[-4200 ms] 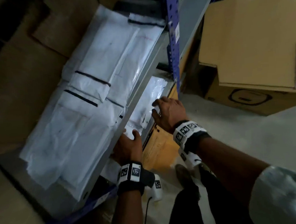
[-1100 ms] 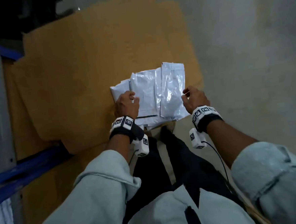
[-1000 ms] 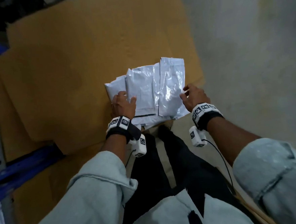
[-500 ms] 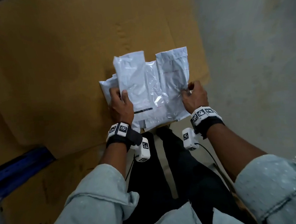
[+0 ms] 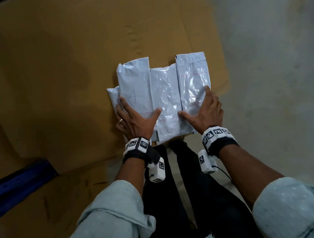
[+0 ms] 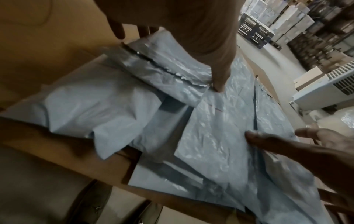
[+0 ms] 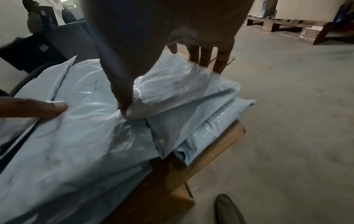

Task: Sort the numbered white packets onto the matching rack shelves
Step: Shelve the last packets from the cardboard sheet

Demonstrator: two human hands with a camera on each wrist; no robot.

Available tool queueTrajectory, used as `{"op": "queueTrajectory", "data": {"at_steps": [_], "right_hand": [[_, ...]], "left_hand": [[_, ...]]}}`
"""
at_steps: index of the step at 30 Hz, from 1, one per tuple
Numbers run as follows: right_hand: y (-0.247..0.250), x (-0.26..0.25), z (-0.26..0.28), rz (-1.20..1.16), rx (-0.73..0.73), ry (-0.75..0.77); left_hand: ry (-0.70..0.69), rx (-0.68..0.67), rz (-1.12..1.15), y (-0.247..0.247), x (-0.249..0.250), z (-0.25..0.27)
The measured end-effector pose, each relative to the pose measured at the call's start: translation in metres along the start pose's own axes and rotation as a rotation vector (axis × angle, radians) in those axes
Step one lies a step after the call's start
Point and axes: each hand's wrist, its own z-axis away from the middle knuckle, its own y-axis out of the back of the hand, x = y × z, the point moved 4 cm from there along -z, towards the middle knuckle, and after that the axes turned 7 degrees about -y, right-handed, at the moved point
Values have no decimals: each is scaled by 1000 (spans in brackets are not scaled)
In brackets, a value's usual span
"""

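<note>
Several white plastic packets (image 5: 165,99) lie fanned in an overlapping stack on a brown cardboard box (image 5: 66,78). The left packet (image 5: 134,90) bears a handwritten 4; the middle packet's number is faint. My left hand (image 5: 134,118) lies flat on the left packet, fingers straight and thumb spread toward the middle. My right hand (image 5: 205,110) presses flat on the right packet (image 5: 193,75), thumb pointing inward. In the left wrist view the left thumb (image 6: 218,84) presses on the packets (image 6: 220,136). In the right wrist view the right hand (image 7: 153,37) pins the top packet (image 7: 172,91).
A blue rack beam (image 5: 17,180) runs along the lower left beside more cardboard. Grey concrete floor (image 5: 279,73) spreads to the right. My dark trouser legs (image 5: 176,191) and a shoe (image 7: 228,210) stand by the box's near edge. Stacked boxes (image 6: 287,18) stand far off.
I turned from the rack shelf to the cardboard box. My hands, which gripped the packets' edges, now lie flat on top, and the packets are spread wider with the 4 showing.
</note>
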Motion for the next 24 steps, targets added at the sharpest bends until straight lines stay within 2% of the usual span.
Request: {"op": "queueTrajectory", "data": {"at_steps": [4, 7, 14, 17, 24], "right_hand": [[-3, 2, -6, -40, 85, 52], [0, 4, -5, -88, 164, 103], [-6, 13, -14, -305, 77, 172], [-4, 13, -13, -348, 104, 196], [5, 3, -4, -350, 91, 240]], "left_hand": [[-13, 130, -5, 0, 4, -11], [-11, 180, 15, 1, 7, -17], [73, 258, 42, -8, 13, -35], [14, 282, 123, -9, 17, -38], [-157, 218, 320, 6, 19, -29]]}}
